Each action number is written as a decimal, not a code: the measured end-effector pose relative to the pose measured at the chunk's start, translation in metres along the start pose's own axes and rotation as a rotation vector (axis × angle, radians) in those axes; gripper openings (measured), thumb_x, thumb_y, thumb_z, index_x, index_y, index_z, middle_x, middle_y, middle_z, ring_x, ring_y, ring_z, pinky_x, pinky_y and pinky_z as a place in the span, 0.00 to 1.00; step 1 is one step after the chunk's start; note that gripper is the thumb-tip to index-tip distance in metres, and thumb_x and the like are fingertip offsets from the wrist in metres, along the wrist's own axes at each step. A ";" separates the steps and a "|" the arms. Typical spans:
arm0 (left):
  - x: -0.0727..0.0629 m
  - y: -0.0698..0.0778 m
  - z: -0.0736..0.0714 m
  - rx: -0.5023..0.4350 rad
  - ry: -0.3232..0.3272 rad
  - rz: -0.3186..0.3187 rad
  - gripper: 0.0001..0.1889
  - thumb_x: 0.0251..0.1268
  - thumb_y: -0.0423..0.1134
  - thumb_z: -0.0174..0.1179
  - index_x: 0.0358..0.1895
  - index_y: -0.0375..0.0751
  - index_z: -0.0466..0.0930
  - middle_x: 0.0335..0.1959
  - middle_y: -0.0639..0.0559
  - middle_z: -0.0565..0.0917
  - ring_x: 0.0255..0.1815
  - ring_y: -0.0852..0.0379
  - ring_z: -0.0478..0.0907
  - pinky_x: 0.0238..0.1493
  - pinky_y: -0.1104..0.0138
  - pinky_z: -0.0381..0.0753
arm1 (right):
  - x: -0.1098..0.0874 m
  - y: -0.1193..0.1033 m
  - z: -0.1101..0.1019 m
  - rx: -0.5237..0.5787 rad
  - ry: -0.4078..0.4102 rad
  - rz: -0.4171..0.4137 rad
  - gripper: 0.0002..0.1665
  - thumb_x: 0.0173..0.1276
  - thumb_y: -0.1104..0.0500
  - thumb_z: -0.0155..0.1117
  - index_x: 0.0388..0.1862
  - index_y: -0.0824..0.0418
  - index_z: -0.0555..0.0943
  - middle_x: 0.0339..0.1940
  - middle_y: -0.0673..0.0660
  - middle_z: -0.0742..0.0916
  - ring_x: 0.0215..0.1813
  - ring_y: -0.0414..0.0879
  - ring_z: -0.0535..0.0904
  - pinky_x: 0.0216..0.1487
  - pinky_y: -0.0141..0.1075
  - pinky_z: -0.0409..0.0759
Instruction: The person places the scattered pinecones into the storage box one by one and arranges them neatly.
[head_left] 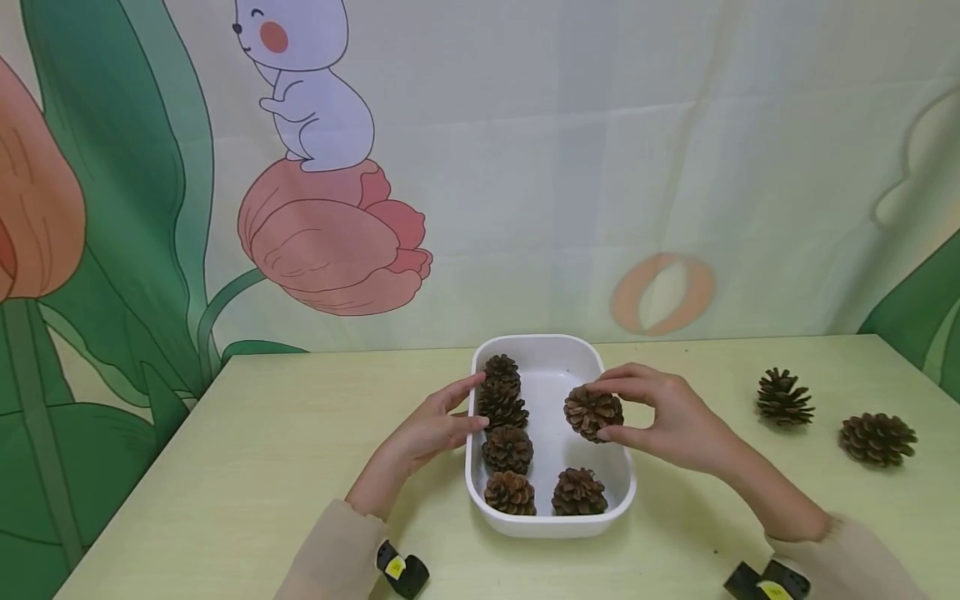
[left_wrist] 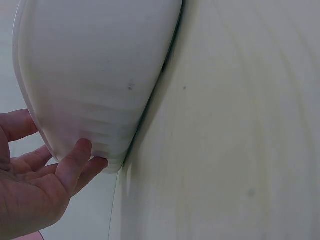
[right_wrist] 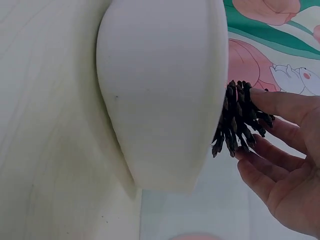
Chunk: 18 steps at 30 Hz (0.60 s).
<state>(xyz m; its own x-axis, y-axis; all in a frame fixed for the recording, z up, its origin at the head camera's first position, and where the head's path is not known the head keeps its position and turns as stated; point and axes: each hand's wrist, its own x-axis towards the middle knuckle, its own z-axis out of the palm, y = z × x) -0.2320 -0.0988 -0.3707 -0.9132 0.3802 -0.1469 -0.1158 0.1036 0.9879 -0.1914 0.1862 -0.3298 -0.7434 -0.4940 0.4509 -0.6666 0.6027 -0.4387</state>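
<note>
A white rectangular tray [head_left: 546, 527] stands on the table. My left hand [head_left: 427, 427] grips its left side, a thumb and finger over the rim; in the left wrist view other fingertips press the outer wall [left_wrist: 100, 75]. My right hand [head_left: 670, 417] pinches a brown pinecone [head_left: 591, 412] between thumb and fingers above the tray's right half. From the right wrist view, this pinecone [right_wrist: 241, 117] is just past the rim, its lower part hidden by the tray wall [right_wrist: 160, 100]. Several pinecones [head_left: 507, 450] line the tray's left side. Another pinecone [head_left: 579, 492] sits at the near right corner.
Two loose pinecones, an upright one [head_left: 783, 398] and a wider one [head_left: 877, 439], lie on the pale yellow table [head_left: 300, 450] to the right. Behind the table hangs a printed cloth [head_left: 525, 208] with flowers and a white animal.
</note>
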 end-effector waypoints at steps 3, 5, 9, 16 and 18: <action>0.000 0.000 0.000 -0.004 -0.004 -0.001 0.33 0.60 0.23 0.53 0.69 0.41 0.55 0.71 0.35 0.45 0.63 0.35 0.61 0.60 0.50 0.67 | 0.001 0.002 0.005 0.024 -0.012 0.004 0.25 0.49 0.61 0.72 0.49 0.61 0.80 0.47 0.53 0.82 0.48 0.48 0.79 0.42 0.38 0.80; 0.000 0.000 0.000 -0.006 -0.004 -0.002 0.33 0.60 0.23 0.53 0.69 0.41 0.55 0.71 0.35 0.45 0.63 0.35 0.61 0.60 0.50 0.67 | 0.002 0.004 0.008 0.040 -0.022 0.007 0.24 0.50 0.61 0.72 0.49 0.61 0.80 0.47 0.53 0.82 0.48 0.47 0.79 0.40 0.36 0.80; 0.001 -0.001 -0.001 -0.004 -0.005 0.000 0.33 0.60 0.24 0.53 0.69 0.41 0.55 0.72 0.35 0.45 0.63 0.35 0.61 0.60 0.51 0.68 | 0.003 0.006 0.014 0.063 -0.039 0.012 0.25 0.50 0.60 0.72 0.49 0.61 0.80 0.47 0.52 0.82 0.47 0.46 0.79 0.38 0.34 0.78; 0.001 -0.002 -0.001 -0.005 -0.011 0.006 0.33 0.60 0.23 0.52 0.69 0.41 0.55 0.72 0.36 0.44 0.63 0.34 0.60 0.59 0.52 0.68 | 0.004 0.006 0.021 0.049 -0.055 -0.026 0.24 0.50 0.61 0.72 0.48 0.63 0.80 0.45 0.56 0.84 0.47 0.50 0.80 0.43 0.41 0.80; 0.001 -0.002 -0.001 -0.007 -0.012 0.006 0.33 0.61 0.23 0.52 0.69 0.41 0.55 0.72 0.36 0.44 0.63 0.34 0.61 0.59 0.52 0.69 | 0.004 0.007 0.023 0.041 -0.056 -0.035 0.23 0.49 0.61 0.72 0.47 0.63 0.80 0.45 0.55 0.84 0.47 0.50 0.80 0.45 0.42 0.80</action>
<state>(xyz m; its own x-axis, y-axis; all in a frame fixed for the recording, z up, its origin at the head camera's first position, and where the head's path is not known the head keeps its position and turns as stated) -0.2332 -0.0995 -0.3726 -0.9092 0.3915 -0.1419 -0.1134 0.0951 0.9890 -0.2001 0.1740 -0.3487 -0.7210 -0.5494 0.4224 -0.6928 0.5589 -0.4556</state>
